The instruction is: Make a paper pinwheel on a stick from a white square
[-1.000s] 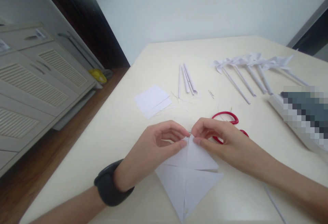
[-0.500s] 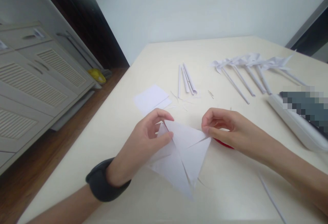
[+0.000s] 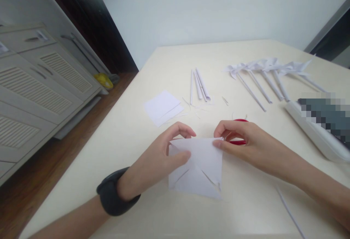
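A white square of paper (image 3: 195,162), with slits cut in from its corners, is held just above the table in front of me. My left hand (image 3: 166,155) has its thumb on the paper's face and the fingers behind the upper left edge. At the top right corner, my right hand (image 3: 237,135) pinches the paper between thumb and fingertips. Red-handled scissors (image 3: 240,142) lie partly hidden behind my right hand.
White paper squares (image 3: 164,105) lie left of rolled paper sticks (image 3: 201,85) and thin scraps. Several paper pinwheels (image 3: 259,65) rest at the back right. Beside them is a white case (image 3: 314,133). A thin paper stick (image 3: 290,209) lies at the front right.
The paper has turned so that its top edge now runs nearly level across my view. My left hand has shifted slightly right along it, and more of the red scissor handles shows.
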{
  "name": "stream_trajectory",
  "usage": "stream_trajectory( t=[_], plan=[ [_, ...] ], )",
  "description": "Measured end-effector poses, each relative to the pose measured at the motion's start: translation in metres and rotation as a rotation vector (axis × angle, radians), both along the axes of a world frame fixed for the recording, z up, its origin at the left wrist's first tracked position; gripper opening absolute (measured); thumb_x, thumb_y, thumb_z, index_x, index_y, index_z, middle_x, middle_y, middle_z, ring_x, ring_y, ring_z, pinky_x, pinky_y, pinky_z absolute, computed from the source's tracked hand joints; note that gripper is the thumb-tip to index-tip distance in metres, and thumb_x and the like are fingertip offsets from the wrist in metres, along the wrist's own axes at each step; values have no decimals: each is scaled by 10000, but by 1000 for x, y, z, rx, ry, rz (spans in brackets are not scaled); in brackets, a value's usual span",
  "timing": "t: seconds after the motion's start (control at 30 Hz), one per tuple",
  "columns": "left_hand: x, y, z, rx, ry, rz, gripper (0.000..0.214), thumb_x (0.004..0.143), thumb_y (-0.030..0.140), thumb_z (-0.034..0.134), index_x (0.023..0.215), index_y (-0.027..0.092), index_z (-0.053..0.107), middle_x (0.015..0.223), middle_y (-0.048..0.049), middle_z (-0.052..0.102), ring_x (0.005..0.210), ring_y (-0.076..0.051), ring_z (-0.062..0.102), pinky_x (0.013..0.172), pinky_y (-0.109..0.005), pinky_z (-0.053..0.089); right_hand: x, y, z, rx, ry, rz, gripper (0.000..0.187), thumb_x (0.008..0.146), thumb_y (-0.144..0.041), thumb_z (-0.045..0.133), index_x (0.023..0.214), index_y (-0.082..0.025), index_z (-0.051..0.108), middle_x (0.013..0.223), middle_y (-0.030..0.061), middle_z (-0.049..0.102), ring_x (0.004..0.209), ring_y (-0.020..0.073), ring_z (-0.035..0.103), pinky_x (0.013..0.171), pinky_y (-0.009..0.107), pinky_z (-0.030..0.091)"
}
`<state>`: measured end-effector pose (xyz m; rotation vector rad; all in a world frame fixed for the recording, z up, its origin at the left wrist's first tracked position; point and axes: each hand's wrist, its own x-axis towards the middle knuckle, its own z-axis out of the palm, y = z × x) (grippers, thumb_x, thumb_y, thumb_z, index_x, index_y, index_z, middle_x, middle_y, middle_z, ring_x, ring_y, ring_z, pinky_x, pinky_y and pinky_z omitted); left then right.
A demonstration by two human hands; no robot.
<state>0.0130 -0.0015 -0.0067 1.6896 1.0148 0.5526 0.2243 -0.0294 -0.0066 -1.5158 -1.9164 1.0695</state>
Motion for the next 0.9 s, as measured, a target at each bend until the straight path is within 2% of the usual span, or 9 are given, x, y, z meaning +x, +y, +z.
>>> stream_trajectory(
  t=[0.1, 0.2, 0.27, 0.37, 0.47, 0.63, 0.77, 0.9],
  plan=[
    [3, -1, 7, -31, 63, -90, 144, 797, 250, 517, 936, 224, 548, 968, -24, 577, 883, -203, 549, 722, -281, 448, -8, -4, 2, 119, -39, 11, 46, 829, -240, 509, 787, -230, 527, 782, -28, 599, 687, 138, 558, 558, 257, 416],
    [6, -1, 13, -39, 161, -131, 101, 792, 247, 529, 834, 187, 597, 860, -12, 606, 854, -198, 562, 743, -283, 448, -12, -7, 3, 244, -92, 35, 50, 806, -173, 539, 791, -219, 528, 779, -40, 586, 677, 122, 526, 567, 257, 387],
    [8, 0, 14, -83, 170, -172, 104, 792, 212, 519, 784, 164, 612, 807, -9, 615, 811, -183, 574, 727, -273, 459, -13, -7, 3, 271, -102, 44, 63, 803, -157, 545, 790, -217, 530, 790, -43, 576, 697, 118, 518, 578, 256, 383],
    [9, 0, 11, -173, 119, -213, 119, 784, 190, 533, 824, 141, 633, 864, -36, 641, 841, -191, 590, 758, -284, 466, -13, -7, 2, 280, -94, 51, 73, 817, -150, 530, 804, -221, 537, 834, -38, 565, 756, 121, 518, 609, 255, 394],
    [9, -1, 6, -248, 35, -170, 165, 786, 232, 553, 888, 134, 639, 900, -59, 654, 851, -199, 598, 742, -288, 474, -15, -8, -1, 310, -79, 81, 78, 817, -147, 533, 840, -220, 548, 909, -18, 543, 830, 127, 514, 688, 263, 414],
    [9, -2, 0, -326, -83, -99, 130, 804, 231, 548, 823, 140, 638, 814, -37, 671, 770, -155, 616, 668, -230, 471, -17, -11, -2, 371, -63, 64, 55, 813, -176, 559, 859, -206, 552, 927, -2, 520, 851, 125, 508, 723, 257, 420],
    [6, -2, -4, -299, -86, -61, 132, 807, 238, 550, 908, 175, 607, 838, -37, 686, 767, -166, 630, 668, -253, 480, -16, -10, 0, 397, -48, 30, 67, 801, -156, 574, 841, -208, 570, 929, -6, 520, 853, 119, 508, 715, 247, 417],
    [6, -3, -7, -281, -88, -39, 109, 798, 242, 564, 886, 189, 603, 737, -9, 676, 678, -136, 614, 597, -218, 465, -16, -10, 1, 408, -34, 44, 108, 812, -124, 549, 866, -213, 580, 934, -8, 524, 853, 110, 511, 714, 234, 418]
  ],
)
